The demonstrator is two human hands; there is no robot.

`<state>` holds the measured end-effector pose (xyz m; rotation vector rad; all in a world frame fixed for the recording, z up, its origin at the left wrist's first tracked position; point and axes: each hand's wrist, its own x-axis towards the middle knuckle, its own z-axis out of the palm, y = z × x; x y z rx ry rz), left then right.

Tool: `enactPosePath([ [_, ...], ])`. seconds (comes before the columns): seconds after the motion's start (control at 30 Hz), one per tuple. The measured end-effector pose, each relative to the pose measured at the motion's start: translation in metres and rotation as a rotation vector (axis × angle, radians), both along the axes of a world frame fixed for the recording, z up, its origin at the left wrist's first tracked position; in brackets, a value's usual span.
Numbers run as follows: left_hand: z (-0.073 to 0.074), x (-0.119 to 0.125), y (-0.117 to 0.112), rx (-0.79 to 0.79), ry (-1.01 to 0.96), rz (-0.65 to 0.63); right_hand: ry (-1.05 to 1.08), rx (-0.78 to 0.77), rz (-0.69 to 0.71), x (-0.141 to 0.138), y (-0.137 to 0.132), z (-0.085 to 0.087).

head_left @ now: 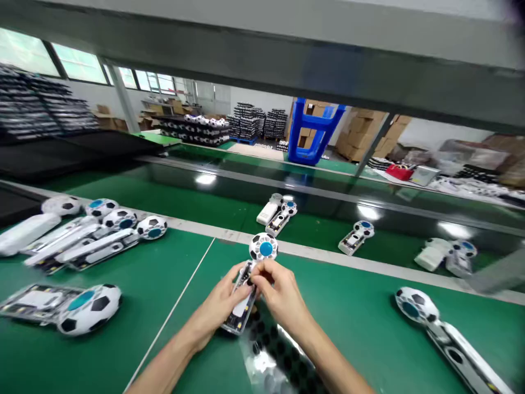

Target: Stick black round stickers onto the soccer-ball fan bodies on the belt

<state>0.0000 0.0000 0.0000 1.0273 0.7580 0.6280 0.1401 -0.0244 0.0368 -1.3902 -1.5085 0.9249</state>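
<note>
My left hand [225,301] is closed around the opened handle of a device with a soccer-ball head [263,247]. Its white and black head carries a blue disc and points away from me; a white block and circuit parts show in the clear-edged handle. Over the upper handle, my right hand [279,287] is pinched, with a small black round sticker at its fingertips. Whether the sticker touches the handle I cannot tell. Beneath my right forearm lies a shiny clear sheet of black round stickers [283,350], partly covered by the arm.
Several similar devices [118,219] lie grouped at left, with one [88,309] nearer me. Another device [418,312] rests at right. More sit on the dark green belt [320,219] beyond a pale rail. A grey beam [262,38] crosses overhead; a blue plastic stool [314,131] stands behind.
</note>
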Motion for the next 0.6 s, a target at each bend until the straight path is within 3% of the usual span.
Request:
enactPosePath([
  [0.17, 0.010, -0.005, -0.002, 0.052, 0.097, 0.080, -0.097, 0.021, 0.001, -0.006, -0.005, 0.001],
  [0.33, 0.017, -0.010, 0.000, 0.137, 0.083, 0.106, 0.037, 0.063, -0.023, -0.009, -0.005, 0.007],
  [0.6, 0.012, -0.007, 0.001, 0.288, 0.172, 0.084, -0.189, 0.189, -0.038, -0.012, -0.007, 0.007],
])
